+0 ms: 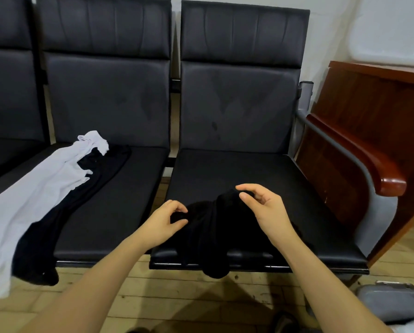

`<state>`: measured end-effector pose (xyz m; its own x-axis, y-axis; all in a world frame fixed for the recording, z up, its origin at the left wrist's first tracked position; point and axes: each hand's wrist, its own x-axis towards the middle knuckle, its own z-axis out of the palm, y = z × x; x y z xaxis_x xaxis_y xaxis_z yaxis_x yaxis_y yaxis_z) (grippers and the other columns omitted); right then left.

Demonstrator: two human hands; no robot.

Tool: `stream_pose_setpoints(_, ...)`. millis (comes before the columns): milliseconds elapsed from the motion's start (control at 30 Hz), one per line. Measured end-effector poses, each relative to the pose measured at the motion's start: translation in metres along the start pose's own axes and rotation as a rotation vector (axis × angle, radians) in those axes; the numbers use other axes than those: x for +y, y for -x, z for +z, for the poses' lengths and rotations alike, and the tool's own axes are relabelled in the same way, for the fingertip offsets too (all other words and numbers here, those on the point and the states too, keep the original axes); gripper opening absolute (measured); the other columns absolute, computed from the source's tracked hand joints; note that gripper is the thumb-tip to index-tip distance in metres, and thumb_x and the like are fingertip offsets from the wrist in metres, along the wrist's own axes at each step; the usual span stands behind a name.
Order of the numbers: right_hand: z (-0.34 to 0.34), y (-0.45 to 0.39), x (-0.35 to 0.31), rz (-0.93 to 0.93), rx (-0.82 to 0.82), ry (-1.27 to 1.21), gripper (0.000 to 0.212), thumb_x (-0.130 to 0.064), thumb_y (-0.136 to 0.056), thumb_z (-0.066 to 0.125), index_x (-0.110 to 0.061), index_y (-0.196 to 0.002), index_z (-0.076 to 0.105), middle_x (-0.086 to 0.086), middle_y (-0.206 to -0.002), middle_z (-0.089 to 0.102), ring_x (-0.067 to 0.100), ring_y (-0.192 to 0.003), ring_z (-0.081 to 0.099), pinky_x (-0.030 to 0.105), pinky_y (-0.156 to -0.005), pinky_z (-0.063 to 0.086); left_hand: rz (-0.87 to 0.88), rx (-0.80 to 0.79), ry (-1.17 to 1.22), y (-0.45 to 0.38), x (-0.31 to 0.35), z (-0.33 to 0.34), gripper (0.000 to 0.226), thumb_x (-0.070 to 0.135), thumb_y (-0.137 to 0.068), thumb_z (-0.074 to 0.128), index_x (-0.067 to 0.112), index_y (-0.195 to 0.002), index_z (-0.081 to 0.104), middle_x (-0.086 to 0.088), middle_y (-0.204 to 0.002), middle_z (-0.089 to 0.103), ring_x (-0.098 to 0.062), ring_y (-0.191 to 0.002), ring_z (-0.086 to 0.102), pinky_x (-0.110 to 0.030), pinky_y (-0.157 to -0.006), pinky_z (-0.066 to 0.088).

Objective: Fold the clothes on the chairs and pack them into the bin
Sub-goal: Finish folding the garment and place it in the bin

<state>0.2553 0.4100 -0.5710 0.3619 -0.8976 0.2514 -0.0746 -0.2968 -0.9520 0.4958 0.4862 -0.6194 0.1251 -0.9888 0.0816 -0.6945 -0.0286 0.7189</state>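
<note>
A row of black padded chairs stands against the pale wall. On the right chair (pixel 249 174) a black garment (pixel 215 227) lies bunched near the seat's front edge, with one end spilling over that edge and hanging toward the floor (pixel 177 296). The person's left hand (pixel 163 224) pinches a fold of the garment at its left side, thumb and fingers curled onto the cloth. The right hand (pixel 263 207) hovers over the raised hump at the garment's back; its fingers are bent and the fingertips seem to nip the fabric, though black on black makes the contact hard to judge.

On the middle chair (pixel 119 188) a white garment (pixel 30 200) stretches from the back of the seat down over the front left corner, and a second black garment (pixel 64 212) lies alongside it, touching it, its end also drooping past the front edge.

At the right seat's far side runs a grey metal armrest (pixel 359 169) capped with reddish wood, and just beyond it stands a dark red wooden desk (pixel 369 97), close against the chair frame. A grey object (pixel 393 301) sits on the tan tiled floor at the lower right; what it is cannot be told.
</note>
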Motion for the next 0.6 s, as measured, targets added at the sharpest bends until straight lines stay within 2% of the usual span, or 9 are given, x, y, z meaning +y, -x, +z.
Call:
stream_pose_setpoints(67,0.006,-0.002,0.004,0.01,-0.008,0.029,0.019,-0.009,-0.091,0.061,-0.024,-0.101,0.07,-0.01,-0.101,0.07,0.0,-0.096,0.064,0.012,-0.08,0.047,-0.052,0.064,0.076,0.007,-0.006,-0.003,0.021,0.019,-0.088,0.065,0.025,-0.106,0.055,0.012,-0.112,0.056,0.001,-0.109,0.048,-0.012,-0.088,0.04)
stream_pose_setpoints(167,0.018,-0.004,0.008,-0.007,-0.007,0.11,0.02,-0.013,-0.09,0.064,-0.027,-0.103,0.066,-0.012,-0.101,0.068,-0.003,-0.097,0.061,0.012,-0.081,0.046,-0.106,0.14,0.123,0.015,-0.016,-0.007,0.02,0.021,-0.086,0.068,0.023,-0.104,0.059,0.01,-0.109,0.06,-0.007,-0.11,0.053,-0.024,-0.095,0.044)
stream_pose_setpoints(300,0.026,-0.004,0.007,-0.048,0.035,0.282,0.022,-0.019,-0.088,0.067,-0.026,-0.106,0.058,-0.004,-0.078,0.06,0.001,-0.068,0.054,0.013,-0.065,0.046,-0.14,0.179,0.081,0.021,-0.021,-0.011,0.02,0.024,-0.086,0.067,0.025,-0.106,0.064,0.009,-0.11,0.062,-0.01,-0.108,0.055,-0.028,-0.097,0.045)
stream_pose_setpoints(367,0.027,-0.002,0.006,-0.076,0.067,0.333,0.018,-0.018,-0.087,0.068,-0.023,-0.101,0.057,0.003,-0.076,0.06,0.004,-0.063,0.051,0.013,-0.061,0.045,-0.142,0.212,0.076,0.02,-0.02,-0.014,0.022,0.024,-0.089,0.064,0.023,-0.111,0.065,0.007,-0.109,0.064,-0.01,-0.108,0.056,-0.026,-0.096,0.045)
stream_pose_setpoints(467,0.022,0.0,0.003,-0.119,0.085,0.37,0.013,-0.016,-0.086,0.069,-0.024,-0.092,0.06,0.002,-0.079,0.062,0.009,-0.07,0.054,0.015,-0.065,0.046,-0.101,0.256,0.077,0.02,-0.014,-0.021,0.024,0.018,-0.091,0.061,0.022,-0.114,0.061,0.008,-0.102,0.063,-0.008,-0.106,0.056,-0.019,-0.091,0.041)
stream_pose_setpoints(600,0.015,0.006,-0.002,-0.188,0.081,0.396,0.014,-0.011,-0.086,0.068,-0.024,-0.089,0.067,-0.007,-0.083,0.065,0.006,-0.077,0.057,0.012,-0.072,0.046,-0.046,0.304,0.117,0.023,0.003,-0.035,0.016,0.016,-0.088,0.065,0.027,-0.099,0.062,0.012,-0.097,0.063,-0.005,-0.101,0.058,-0.022,-0.091,0.046)
